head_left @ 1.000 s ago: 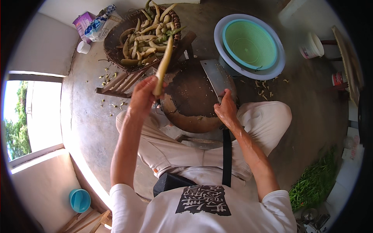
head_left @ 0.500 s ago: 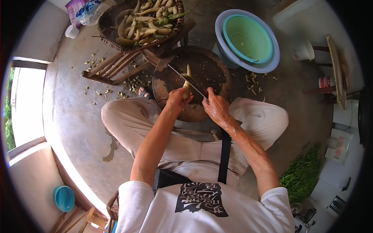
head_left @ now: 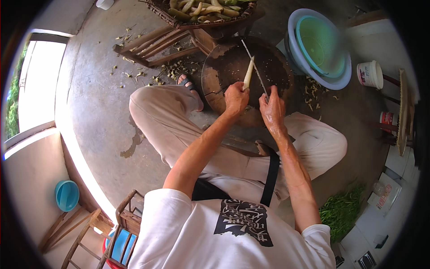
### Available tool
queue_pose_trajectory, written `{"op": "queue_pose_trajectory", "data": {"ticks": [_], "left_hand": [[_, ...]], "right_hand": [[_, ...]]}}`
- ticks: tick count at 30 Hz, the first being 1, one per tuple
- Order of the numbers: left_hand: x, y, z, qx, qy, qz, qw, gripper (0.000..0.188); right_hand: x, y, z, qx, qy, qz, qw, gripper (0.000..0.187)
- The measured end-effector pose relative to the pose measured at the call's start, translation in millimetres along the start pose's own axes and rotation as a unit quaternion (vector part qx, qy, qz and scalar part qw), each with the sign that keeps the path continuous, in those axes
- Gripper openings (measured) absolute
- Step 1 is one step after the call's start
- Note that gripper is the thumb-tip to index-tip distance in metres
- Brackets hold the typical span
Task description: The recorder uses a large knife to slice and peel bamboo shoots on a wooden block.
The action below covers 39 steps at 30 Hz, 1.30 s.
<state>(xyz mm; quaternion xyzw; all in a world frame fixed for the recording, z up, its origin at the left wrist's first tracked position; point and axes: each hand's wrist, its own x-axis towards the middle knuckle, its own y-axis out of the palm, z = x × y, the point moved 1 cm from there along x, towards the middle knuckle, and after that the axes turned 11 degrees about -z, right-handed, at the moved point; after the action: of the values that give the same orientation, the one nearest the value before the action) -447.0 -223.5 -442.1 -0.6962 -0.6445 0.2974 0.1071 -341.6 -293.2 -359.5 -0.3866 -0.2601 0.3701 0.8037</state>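
Note:
My left hand [head_left: 237, 96] is closed around the lower end of a long pale yellow-green pepper [head_left: 249, 73], whose tip points away from me. In my right hand [head_left: 273, 107] is a knife [head_left: 258, 74], its thin blade edge seen from above, running far and to the left. The blade passes close beside the pepper; whether they touch, I cannot tell. Both hands are over the near part of a round, dark wooden chopping block [head_left: 215, 77] strewn with small pale seeds. A woven basket [head_left: 179, 22] heaped with similar peppers [head_left: 208, 10] stands beyond it.
A wooden stool or chair [head_left: 154, 45] lies under the basket's left side. At right, a green colander [head_left: 313, 42] sits in a pale blue basin [head_left: 333, 83]. Pepper scraps [head_left: 177, 69] litter the floor. A white bucket [head_left: 370, 75] and leafy greens [head_left: 342, 201] are farther right.
The view has shifted, so the block, basket and basins appear farther right and higher. The knife has turned steeper, pointing more directly away. The pepper now tilts right and shows more of its pale side.

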Motion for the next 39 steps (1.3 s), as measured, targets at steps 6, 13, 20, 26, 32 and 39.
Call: {"op": "queue_pose_trajectory", "data": {"ticks": [6,13,20,26,32,39], "left_hand": [[3.0,-92.9,-36.8,-0.041,0.125,0.062,0.989,0.036],[-31.1,-281.1,-64.3,0.075,0.226,-0.08,0.968,0.017],[-130.9,-293.6,4.8,0.31,0.269,-0.058,0.91,0.027],[-134.7,-275.0,22.4,0.285,0.322,-0.086,0.899,0.012],[-161.9,-324.4,15.4,0.16,0.213,0.041,0.963,0.01],[-216.1,-317.1,-0.6,0.102,0.22,0.041,0.969,0.015]], "right_hand": [[19.1,20.3,-13.3,-0.065,-0.056,0.031,0.996,0.038],[9.9,-45.6,-34.8,-0.061,-0.121,0.023,0.991,0.028],[-71.5,-209.7,-21.5,-0.038,-0.047,-0.066,0.996,0.012],[-178.9,-232.8,-75.0,-0.107,0.081,-0.086,0.987,0.022],[-192.5,-193.8,-95.2,-0.011,0.117,-0.12,0.986,0.023],[-187.2,-211.1,-95.3,0.09,0.172,-0.095,0.976,0.015]]}}
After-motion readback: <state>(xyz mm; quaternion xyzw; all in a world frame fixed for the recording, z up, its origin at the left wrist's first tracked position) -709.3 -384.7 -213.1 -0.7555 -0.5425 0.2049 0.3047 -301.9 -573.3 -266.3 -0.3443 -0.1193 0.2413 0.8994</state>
